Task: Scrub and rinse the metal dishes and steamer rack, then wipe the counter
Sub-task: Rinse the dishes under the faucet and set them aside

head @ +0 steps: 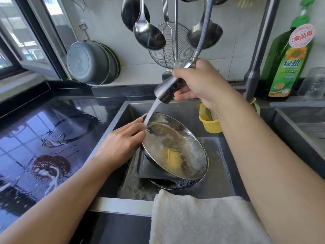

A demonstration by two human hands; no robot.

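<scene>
Sink [226, 143]: holds grey soapy water, a flat tray [149, 170] and a dark bowl [174, 185] with suds under the dish; risk, by my guess, is overflow if the drain is clogged.
Worktop [58, 131]: wet, puddles and a reddish stain at left; spray bouncing off the dish could add more to wipe.
Towel [202, 219]: draped over the sink's front edge; splash could soak it.
Dish [175, 148]: metal, tilted in the sink above the tray, foam and yellowish residue inside; wet rim could slip and clatter down.
Right hand [200, 83]: fingers wrapped round the sprayer [168, 90], stream hitting the dish's upper rim.
Left hand [123, 140]: fingers curled on the dish's left rim, holding it tilted.
Yellow cup [210, 123]: hangs on the sink's back wall; contents not visible.
</scene>
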